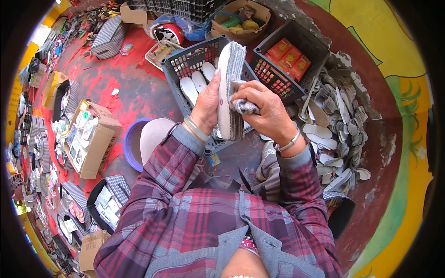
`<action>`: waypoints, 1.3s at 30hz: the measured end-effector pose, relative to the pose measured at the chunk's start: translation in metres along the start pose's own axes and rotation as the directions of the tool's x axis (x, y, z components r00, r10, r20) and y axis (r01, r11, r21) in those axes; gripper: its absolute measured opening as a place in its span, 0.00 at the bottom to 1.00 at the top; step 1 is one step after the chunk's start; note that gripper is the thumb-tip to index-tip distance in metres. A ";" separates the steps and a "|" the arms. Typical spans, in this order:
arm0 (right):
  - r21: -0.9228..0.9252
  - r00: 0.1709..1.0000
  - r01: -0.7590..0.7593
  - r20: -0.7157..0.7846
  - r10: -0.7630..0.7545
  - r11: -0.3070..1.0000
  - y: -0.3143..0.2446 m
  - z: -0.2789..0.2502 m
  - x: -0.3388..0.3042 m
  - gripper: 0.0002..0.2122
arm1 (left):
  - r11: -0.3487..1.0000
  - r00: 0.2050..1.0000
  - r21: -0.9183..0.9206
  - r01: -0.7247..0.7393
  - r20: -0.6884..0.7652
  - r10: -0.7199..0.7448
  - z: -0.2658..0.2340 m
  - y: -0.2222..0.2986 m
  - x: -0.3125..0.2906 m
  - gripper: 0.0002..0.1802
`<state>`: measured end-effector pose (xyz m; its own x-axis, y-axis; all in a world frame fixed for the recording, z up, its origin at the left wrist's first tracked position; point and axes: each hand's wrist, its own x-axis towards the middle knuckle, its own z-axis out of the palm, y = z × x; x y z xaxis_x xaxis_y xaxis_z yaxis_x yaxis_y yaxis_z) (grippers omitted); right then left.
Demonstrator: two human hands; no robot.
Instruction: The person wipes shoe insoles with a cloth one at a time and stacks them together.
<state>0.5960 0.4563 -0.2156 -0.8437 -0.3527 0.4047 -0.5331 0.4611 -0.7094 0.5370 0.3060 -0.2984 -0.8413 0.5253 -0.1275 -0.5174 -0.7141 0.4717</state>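
Note:
Upright in front of my chest stands a thick stack of insoles (225,92), the front one cream with a small round mark, the ones behind grey. My left hand (207,104) grips the stack along its left side. On its right side my right hand (262,104) has its fingers closed on a bunched grey fuzzy cloth (245,106), pressed against the insoles; whether the cloth is tied round them is hidden. Just beyond is a dark plastic crate (174,69) with several white insoles (199,81) inside, partly covered by my hands and the stack.
A second crate (301,88) holds orange-red boxes (289,58). Loose insoles (340,111) lie heaped along the right wall. A purple-rimmed basin (128,146) sits by my left knee. Cardboard boxes (103,139) and checked bins (110,37) stand at left. A red helmet (170,33) lies beyond.

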 end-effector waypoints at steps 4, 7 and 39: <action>0.184 0.955 -0.021 0.294 -0.035 0.983 -0.006 -0.009 -0.007 0.14 | 0.994 0.994 -0.066 -0.081 -0.079 0.076 0.006 0.018 0.000 0.23; 0.259 0.839 -0.087 0.540 -0.069 0.962 -0.004 -0.017 -0.015 0.12 | 0.990 0.980 -0.031 -0.140 -0.145 0.135 0.012 0.026 0.000 0.23; 0.110 0.998 0.007 -0.067 0.001 0.994 -0.004 0.015 0.006 0.11 | 0.982 0.981 0.015 -0.190 -0.048 0.190 -0.005 0.013 0.004 0.23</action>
<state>0.5938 0.4406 -0.2192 -0.8465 -0.2969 0.4419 -0.5283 0.3660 -0.7661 0.5262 0.2967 -0.2974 -0.9309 0.3570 -0.0775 -0.3460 -0.7938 0.5002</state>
